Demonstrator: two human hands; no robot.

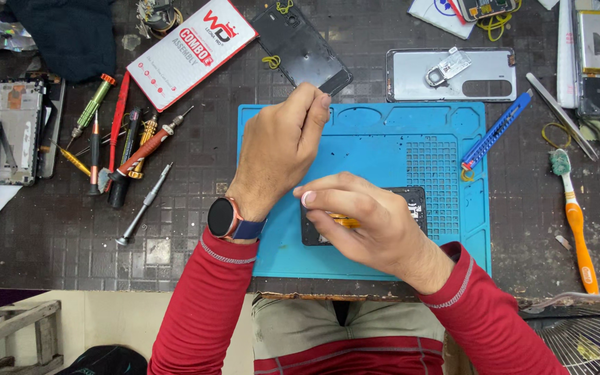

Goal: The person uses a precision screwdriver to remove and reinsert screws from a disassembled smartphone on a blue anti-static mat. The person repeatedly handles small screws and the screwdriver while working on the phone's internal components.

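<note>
A blue repair mat [383,139] lies on the dark workbench. On it sits a black opened phone [418,205], mostly hidden under my right hand [362,222]. That hand is closed on a small yellow-handled tool [345,222] pressed against the phone. My left hand [282,142], with a watch on the wrist, hovers over the mat's upper left, its fingertips pinched together; I cannot see anything between them. A black phone back cover [300,48] lies just beyond those fingers.
Several screwdrivers [123,149] lie left of the mat, with a phone frame [19,132] at the far left. A white-and-red box [189,52], a silver back cover [453,75], a blue cutter [498,128], tweezers [560,114] and an orange toothbrush [576,222] surround it.
</note>
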